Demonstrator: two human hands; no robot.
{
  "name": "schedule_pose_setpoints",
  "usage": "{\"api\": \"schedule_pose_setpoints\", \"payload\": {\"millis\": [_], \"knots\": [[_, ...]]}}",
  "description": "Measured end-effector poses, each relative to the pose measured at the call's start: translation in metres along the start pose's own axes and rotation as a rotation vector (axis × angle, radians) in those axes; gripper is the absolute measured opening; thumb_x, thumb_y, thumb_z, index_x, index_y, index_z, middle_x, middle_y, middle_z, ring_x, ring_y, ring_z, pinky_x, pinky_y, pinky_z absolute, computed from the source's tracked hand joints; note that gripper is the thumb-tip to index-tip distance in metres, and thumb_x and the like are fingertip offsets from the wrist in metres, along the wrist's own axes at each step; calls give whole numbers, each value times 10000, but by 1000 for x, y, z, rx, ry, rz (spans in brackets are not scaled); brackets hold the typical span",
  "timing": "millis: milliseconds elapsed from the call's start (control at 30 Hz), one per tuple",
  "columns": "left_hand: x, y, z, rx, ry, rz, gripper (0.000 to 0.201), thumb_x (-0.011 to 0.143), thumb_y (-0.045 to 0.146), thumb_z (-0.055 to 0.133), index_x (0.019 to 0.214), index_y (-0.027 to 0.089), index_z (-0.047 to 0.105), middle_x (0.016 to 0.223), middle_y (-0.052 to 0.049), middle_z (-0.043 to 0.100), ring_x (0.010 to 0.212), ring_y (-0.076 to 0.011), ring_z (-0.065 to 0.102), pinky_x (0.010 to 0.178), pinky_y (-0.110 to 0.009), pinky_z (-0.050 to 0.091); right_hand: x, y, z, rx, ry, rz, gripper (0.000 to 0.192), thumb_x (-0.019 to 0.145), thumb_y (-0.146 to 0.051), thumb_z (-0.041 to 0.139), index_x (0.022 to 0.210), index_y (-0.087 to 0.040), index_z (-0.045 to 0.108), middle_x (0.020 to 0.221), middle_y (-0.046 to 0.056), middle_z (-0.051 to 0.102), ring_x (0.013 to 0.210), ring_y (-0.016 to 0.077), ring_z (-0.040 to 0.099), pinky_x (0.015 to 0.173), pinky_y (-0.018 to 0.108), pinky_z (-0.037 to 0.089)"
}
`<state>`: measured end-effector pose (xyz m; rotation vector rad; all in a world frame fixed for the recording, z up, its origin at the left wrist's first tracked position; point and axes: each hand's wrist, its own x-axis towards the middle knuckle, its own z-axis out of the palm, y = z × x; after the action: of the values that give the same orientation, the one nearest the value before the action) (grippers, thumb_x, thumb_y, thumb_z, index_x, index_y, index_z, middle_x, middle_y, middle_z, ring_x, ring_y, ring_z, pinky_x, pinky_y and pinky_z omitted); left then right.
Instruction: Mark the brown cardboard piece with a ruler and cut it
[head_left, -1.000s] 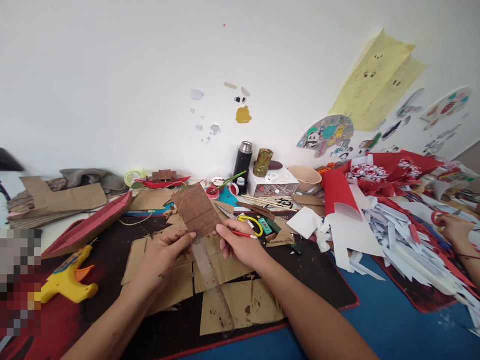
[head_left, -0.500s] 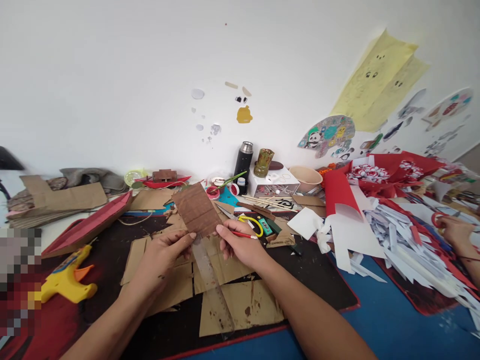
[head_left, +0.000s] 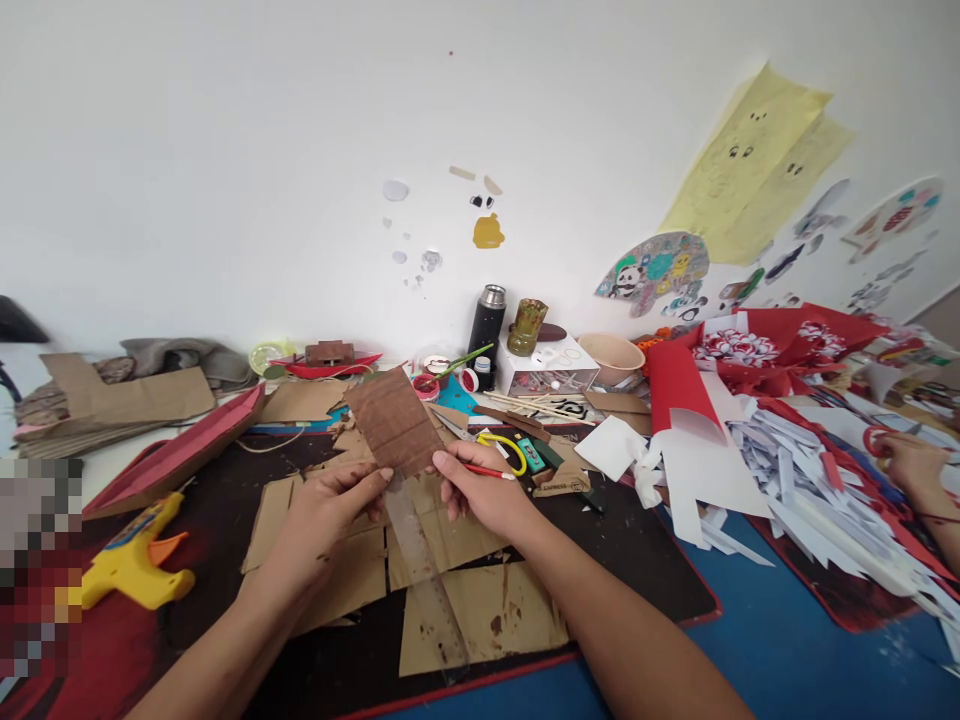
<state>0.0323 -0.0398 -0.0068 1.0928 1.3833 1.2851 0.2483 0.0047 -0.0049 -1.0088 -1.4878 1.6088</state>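
Observation:
A brown-painted square of cardboard (head_left: 395, 418) is held up in front of me, tilted, by its two lower corners. My left hand (head_left: 341, 505) pinches the left corner between thumb and fingers. The right corner is gripped by my right hand (head_left: 484, 490), and a red pencil (head_left: 487, 471) pokes out from behind that hand. Below the square, a clear plastic ruler (head_left: 426, 590) slants down towards the mat; its top end lies near my left fingertips, and I cannot tell whether they hold it. Brown-stained cardboard sheets (head_left: 487, 618) lie underneath on the dark mat.
A yellow glue gun (head_left: 139, 560) and a pink-lined cardboard boat (head_left: 180, 450) lie on the left. Yellow-handled scissors (head_left: 504, 445), a black flask (head_left: 489, 318) and a white box (head_left: 551, 368) are behind. Paper strips (head_left: 817, 490) heap up at right, beside another person's hand (head_left: 911, 465).
Almost nothing differs. Both my hands keep the cardboard square in the same place; the other person's hand at the right has shifted slightly.

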Motion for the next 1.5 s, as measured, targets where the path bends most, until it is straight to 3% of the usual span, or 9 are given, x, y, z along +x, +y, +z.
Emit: {"api": "schedule_pose_setpoints", "payload": {"millis": [200,1067,1500], "knots": [[-1,3,1,-16,5,-40,534,541,729,971,628,232,795,619,-40,688,597,-185,567,591,-309,483,0,2,1,16,4,4,588,881,-782,791,854,-208,664,619,-43,649,429,101,591,427,214,388],[-2,7,2,-31,-6,-15,455,596,631,958,565,231,746,617,-35,680,597,-177,565,589,-305,489,2,9,1,-5,-55,6,582,900,-776,788,882,-201,699,626,-47,663,435,96,599,421,205,390],[2,3,-1,-102,71,-34,416,564,595,987,632,229,801,651,-40,710,614,-168,559,578,-292,469,0,4,2,12,-9,-28,580,923,-784,759,956,-206,726,609,-49,642,439,102,559,426,219,394]]}}
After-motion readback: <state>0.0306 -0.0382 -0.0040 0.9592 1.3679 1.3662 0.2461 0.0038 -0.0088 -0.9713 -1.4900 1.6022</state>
